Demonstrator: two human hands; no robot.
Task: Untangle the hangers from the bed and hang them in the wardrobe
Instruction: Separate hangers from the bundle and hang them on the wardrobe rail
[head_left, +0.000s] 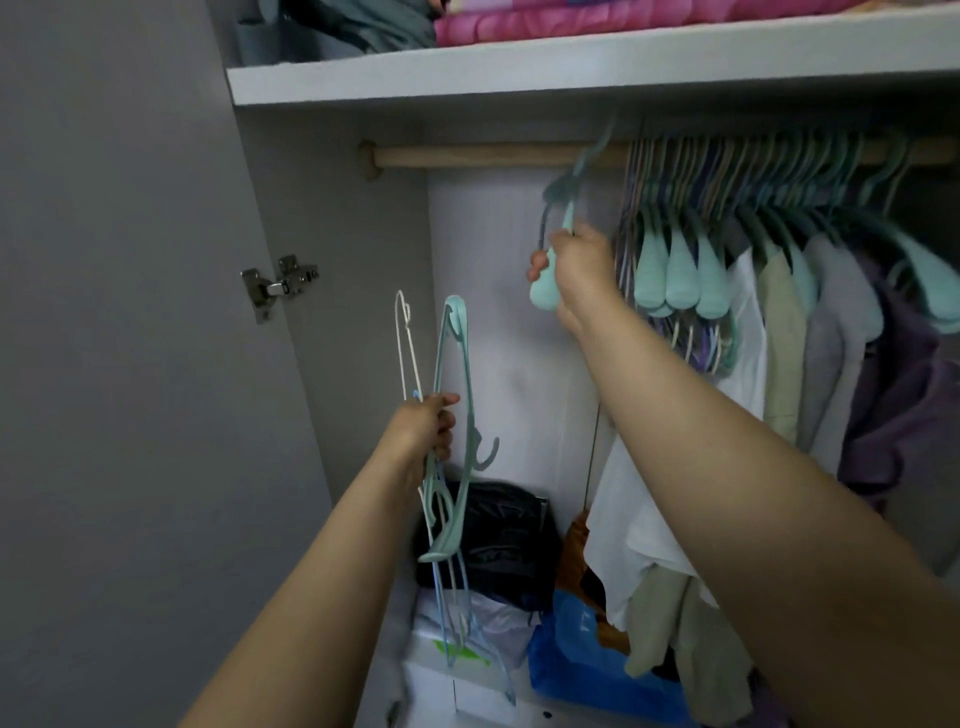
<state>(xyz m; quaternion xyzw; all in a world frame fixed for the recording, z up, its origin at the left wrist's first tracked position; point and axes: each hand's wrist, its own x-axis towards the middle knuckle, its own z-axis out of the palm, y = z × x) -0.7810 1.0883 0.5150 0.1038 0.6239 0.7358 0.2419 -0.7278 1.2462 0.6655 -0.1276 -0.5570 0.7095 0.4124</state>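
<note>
Head view: an open wardrobe seen from in front, both bare arms reaching in.
Right hand: raised toward the left part of the rail, gripping one mint-green hanger.
Right fingers: curled round the hanger's arm near its broad rounded end, which shows below the thumb.
Mint-green hanger: tilted, blurred, its hook up at the wooden rail; whether the hook sits over the rail cannot be told.
Left hand: lower and to the left, in front of the wardrobe's back panel, holding a bunch of hangers.
Left fingers: curled and pinching the bunch about mid-length; the thumb points right.
Bunch of hangers: one thick mint-green one and several thin ones, white and pale blue, standing roughly upright; the tops rise above the hand, the lower ends hang down in front of the bags.
Hung hangers: a dense row on the rail to the right of the right hand, mostly mint-green with some thin pale ones, packed close together.
Clothes: white, beige, grey and purple garments on the right-hand hangers.
Shelf: white, above the rail, carrying a pink folded blanket and a grey-green fabric beside it.
Wardrobe floor: a black bag, a blue bag, a white bag and loose cloth, lying close together.
Door hinge: metal, on the grey side panel at left.
</note>
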